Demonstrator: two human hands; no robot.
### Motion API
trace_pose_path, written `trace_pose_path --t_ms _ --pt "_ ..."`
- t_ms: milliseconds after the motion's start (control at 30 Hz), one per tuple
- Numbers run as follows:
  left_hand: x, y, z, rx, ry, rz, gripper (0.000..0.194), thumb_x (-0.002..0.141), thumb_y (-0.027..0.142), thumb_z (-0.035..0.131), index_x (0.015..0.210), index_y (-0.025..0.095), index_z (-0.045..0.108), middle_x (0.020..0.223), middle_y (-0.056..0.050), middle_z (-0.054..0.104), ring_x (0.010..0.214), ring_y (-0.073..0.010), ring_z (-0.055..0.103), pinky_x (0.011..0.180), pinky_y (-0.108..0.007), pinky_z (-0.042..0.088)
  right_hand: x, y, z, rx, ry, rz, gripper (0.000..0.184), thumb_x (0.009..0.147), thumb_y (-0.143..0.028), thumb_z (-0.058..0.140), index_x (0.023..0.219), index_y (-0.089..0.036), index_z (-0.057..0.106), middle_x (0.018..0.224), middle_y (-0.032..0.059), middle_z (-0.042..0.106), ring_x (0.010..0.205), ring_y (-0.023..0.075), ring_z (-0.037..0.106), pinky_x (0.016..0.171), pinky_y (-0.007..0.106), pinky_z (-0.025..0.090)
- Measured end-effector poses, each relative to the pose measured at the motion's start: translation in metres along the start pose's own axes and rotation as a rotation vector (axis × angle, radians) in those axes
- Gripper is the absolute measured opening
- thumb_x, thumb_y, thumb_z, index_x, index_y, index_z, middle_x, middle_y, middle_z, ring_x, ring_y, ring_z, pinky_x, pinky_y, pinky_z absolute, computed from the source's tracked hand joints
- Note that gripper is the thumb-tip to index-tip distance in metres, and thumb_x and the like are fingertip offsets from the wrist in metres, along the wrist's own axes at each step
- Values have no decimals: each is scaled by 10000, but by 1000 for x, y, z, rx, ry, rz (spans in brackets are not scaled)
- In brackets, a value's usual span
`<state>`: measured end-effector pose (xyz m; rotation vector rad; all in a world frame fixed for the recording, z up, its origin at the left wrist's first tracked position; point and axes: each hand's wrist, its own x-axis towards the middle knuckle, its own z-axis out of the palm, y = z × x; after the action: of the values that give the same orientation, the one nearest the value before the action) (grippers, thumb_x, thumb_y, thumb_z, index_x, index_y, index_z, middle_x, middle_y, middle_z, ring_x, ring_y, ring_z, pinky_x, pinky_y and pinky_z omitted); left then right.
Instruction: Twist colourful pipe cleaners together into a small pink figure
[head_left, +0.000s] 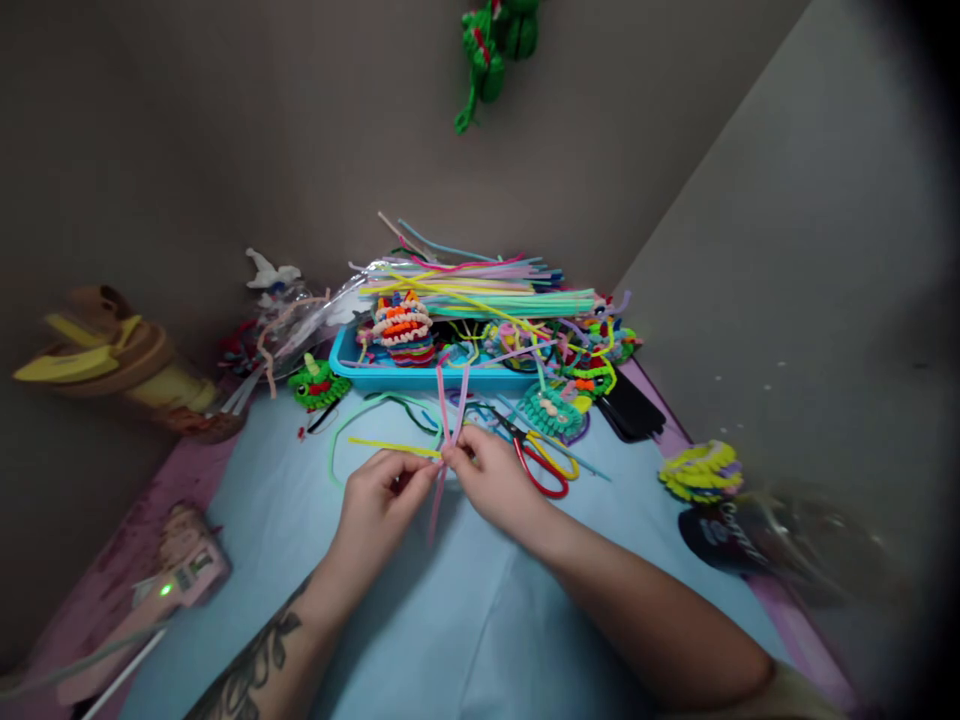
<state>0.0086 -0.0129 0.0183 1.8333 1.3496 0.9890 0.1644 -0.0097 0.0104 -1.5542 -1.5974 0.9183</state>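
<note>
My left hand (385,492) and my right hand (487,475) meet over the middle of the blue cloth. Both pinch pink and lilac pipe cleaners (454,400), whose upper ends spread upward in a V. A blurred pink end hangs below the fingers. Pointing left from the pinch is a yellow pipe cleaner (382,444); whether it is held or lies behind cannot be told. The crossing point is partly hidden by my fingertips. Just right of my right hand lie scissors with red and yellow handles (546,468).
A blue tray (442,378) holds bundled pipe cleaners (487,295) and fuzzy figures. Nearby lie a green figure (318,382), a teal piece (553,410) and a black phone (631,405). At right are a yellow piece (701,472) and a cup (724,535); a pink glue gun (180,565) sits left.
</note>
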Motion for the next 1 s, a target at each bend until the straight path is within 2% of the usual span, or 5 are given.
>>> trace_pose_path --t_ms 167,333,533,833,1000 --pt "-4 4 10 -100 29 -33 181 817 278 605 698 177 695 684 -21 658 642 -137 589 593 -232 438 0 1 3 -43 109 -14 146 828 -259 521 695 -198 520 698 8 587 690 150 515 628 264 352" --pt "2 -4 1 -226 -73 -90 144 722 235 662 829 191 747 842 -57 730 737 -171 642 629 -249 472 10 4 -9 280 -13 41 232 774 -344 562 608 -200 489 583 -41 481 574 118 440 548 238 346" --pt "12 -11 -5 -368 -125 -307 221 692 330 701 822 154 735 768 -69 735 660 -171 632 614 -264 484 12 2 -16 300 -96 38 261 751 -354 590 572 -189 495 563 -44 460 571 109 409 536 227 331" --pt "11 -6 0 -321 -155 -236 123 686 266 677 634 155 665 586 -7 619 559 -125 539 537 -220 417 -2 -7 -4 275 -49 15 208 774 -273 571 586 -187 544 553 -44 492 559 106 430 537 230 328" --pt "7 -7 5 -277 -82 -216 136 721 292 658 695 158 656 677 -14 639 574 -124 542 535 -220 416 -10 -10 2 246 -1 30 191 782 -271 567 613 -186 584 581 -28 545 567 114 464 548 238 342"
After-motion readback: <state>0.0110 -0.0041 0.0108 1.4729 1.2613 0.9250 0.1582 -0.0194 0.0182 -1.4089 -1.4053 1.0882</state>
